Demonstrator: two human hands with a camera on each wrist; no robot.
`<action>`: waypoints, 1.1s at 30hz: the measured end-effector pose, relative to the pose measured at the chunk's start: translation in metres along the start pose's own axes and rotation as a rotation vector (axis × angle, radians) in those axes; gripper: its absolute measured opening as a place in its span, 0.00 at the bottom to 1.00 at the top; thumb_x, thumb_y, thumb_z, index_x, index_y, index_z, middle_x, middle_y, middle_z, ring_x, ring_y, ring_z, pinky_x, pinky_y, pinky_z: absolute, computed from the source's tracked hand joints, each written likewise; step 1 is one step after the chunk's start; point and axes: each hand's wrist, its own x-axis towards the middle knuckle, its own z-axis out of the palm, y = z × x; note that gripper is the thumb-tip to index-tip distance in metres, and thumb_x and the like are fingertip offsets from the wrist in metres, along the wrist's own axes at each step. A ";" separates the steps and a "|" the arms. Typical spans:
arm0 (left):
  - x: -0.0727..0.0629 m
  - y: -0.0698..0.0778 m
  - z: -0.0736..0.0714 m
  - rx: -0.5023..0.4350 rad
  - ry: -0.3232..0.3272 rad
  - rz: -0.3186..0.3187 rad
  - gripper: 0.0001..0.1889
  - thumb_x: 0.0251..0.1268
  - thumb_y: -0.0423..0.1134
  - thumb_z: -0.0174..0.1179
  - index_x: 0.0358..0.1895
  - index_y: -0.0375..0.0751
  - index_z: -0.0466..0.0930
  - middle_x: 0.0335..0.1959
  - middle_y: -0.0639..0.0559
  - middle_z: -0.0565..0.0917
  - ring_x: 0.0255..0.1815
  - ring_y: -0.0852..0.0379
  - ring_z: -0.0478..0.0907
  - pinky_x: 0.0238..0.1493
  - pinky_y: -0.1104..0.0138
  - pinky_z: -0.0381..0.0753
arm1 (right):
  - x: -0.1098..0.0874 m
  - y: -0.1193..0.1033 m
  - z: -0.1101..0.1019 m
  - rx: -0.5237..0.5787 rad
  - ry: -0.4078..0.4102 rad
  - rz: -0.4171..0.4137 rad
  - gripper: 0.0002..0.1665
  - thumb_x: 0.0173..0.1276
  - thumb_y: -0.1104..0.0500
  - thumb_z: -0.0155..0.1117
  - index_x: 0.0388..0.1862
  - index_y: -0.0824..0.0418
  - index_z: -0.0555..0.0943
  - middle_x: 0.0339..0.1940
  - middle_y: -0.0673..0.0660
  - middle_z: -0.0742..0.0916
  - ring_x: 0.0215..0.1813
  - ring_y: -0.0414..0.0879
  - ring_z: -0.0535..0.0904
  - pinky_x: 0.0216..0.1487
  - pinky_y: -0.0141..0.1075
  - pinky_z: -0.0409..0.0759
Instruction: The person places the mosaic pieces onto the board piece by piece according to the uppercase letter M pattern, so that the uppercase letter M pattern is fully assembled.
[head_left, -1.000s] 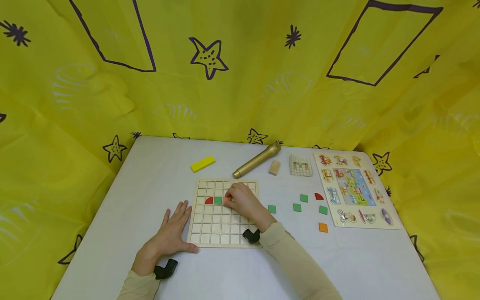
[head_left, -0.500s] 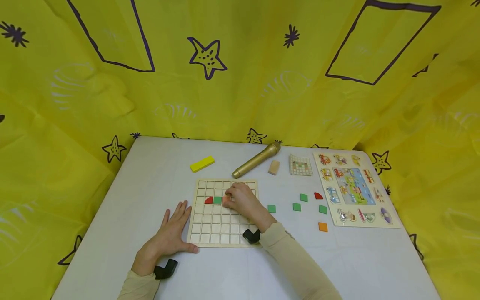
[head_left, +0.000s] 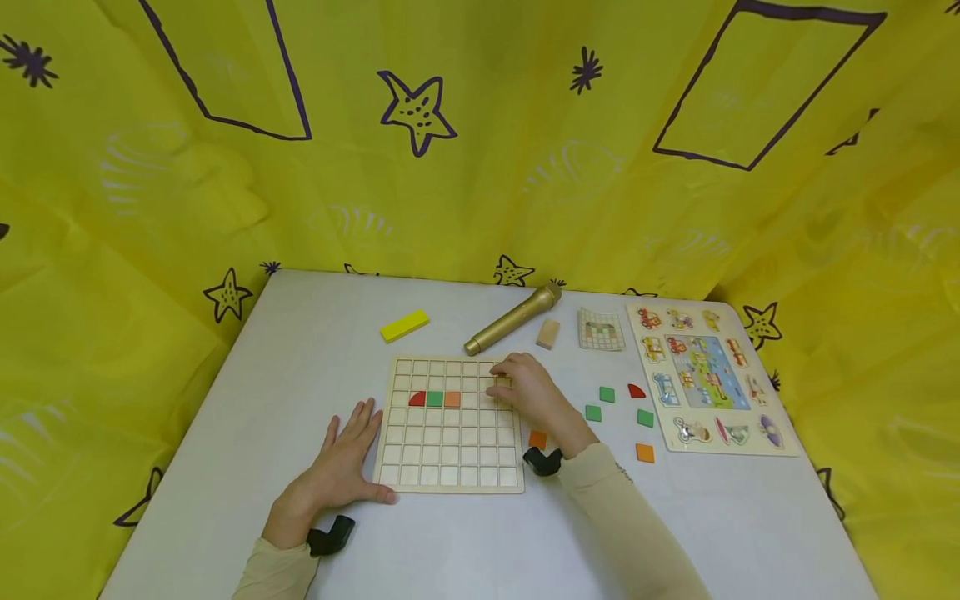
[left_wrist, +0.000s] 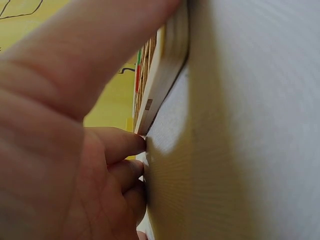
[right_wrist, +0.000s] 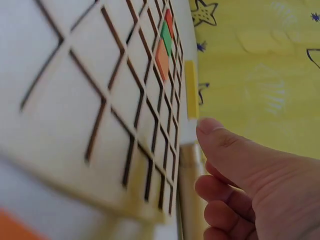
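Observation:
A wooden grid board (head_left: pixel 450 454) lies on the table, with a red quarter-circle tile (head_left: pixel 417 399), a green square tile (head_left: pixel 435 399) and an orange square tile (head_left: pixel 452 399) side by side in its cells. My left hand (head_left: pixel 336 468) rests flat at the board's left side, fingers spread and thumb by the near left corner; its fingertips are close to the board's edge in the left wrist view. Over the board's right edge is my right hand (head_left: pixel 531 395). Its thumb (right_wrist: pixel 225 145) and loosely bent fingers hold nothing.
To the right lie several loose green tiles (head_left: pixel 607 394), a red quarter-circle (head_left: pixel 637 391) and orange tiles (head_left: pixel 645 453). Behind the board are a yellow block (head_left: pixel 404 326), a gold microphone (head_left: pixel 513 320), a wooden block (head_left: pixel 547 334) and a pattern card (head_left: pixel 601 330). A picture puzzle (head_left: pixel 708 375) stands far right.
My right hand has let go of the orange tile, left in the cell beside the green one, and moved right to the board's edge. My left hand has stayed put.

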 end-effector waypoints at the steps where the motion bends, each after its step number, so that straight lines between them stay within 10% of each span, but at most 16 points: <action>1: 0.000 0.000 0.000 0.000 -0.001 0.000 0.70 0.31 0.68 0.76 0.74 0.25 0.51 0.77 0.33 0.45 0.77 0.38 0.37 0.69 0.40 0.30 | -0.002 0.004 -0.004 0.004 0.004 0.012 0.19 0.62 0.54 0.73 0.47 0.65 0.85 0.40 0.54 0.84 0.46 0.50 0.76 0.50 0.43 0.75; 33: 0.000 0.001 -0.001 0.001 0.016 0.010 0.70 0.30 0.66 0.77 0.73 0.24 0.52 0.76 0.31 0.47 0.77 0.36 0.39 0.69 0.38 0.32 | -0.091 0.116 -0.070 -0.015 0.080 0.311 0.19 0.61 0.59 0.73 0.45 0.73 0.84 0.33 0.58 0.82 0.35 0.52 0.74 0.39 0.45 0.73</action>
